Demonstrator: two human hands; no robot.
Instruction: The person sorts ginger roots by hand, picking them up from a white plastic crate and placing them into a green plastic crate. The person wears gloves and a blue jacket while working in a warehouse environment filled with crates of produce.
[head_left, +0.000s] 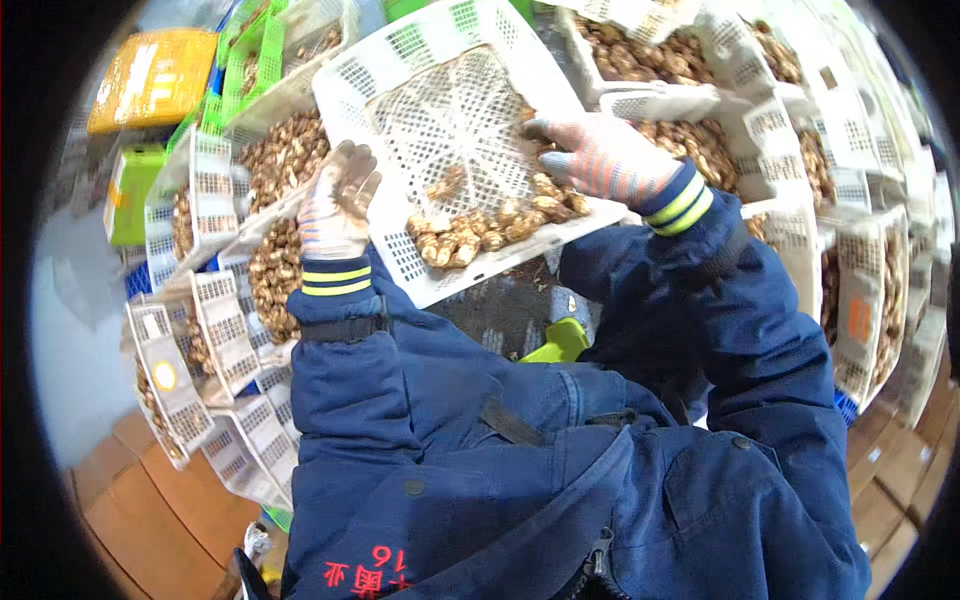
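Tilted in front of me is a white perforated plastic crate (405, 281), with brown-and-cream mushrooms (487, 232) gathered along its near and right sides. One small clump (446, 184) lies apart on the mesh floor. My left hand (337, 202), in a striped knit glove with a dark-stained palm, is at the crate's left rim, fingers slightly curled and nothing visible in them. Over the right side, my gloved right hand (600, 154) reaches in with its fingertips among the mushrooms. Its fingers hide whether a mushroom is held.
White crates of mushrooms stand to the left (274, 270) and right (686, 146). Green crates (251, 52) and a yellow wrapped package (154, 79) are at the far left. Below the crate, a lime-green object (559, 341) lies near my legs. Cardboard boxes (172, 510) line the lower left.
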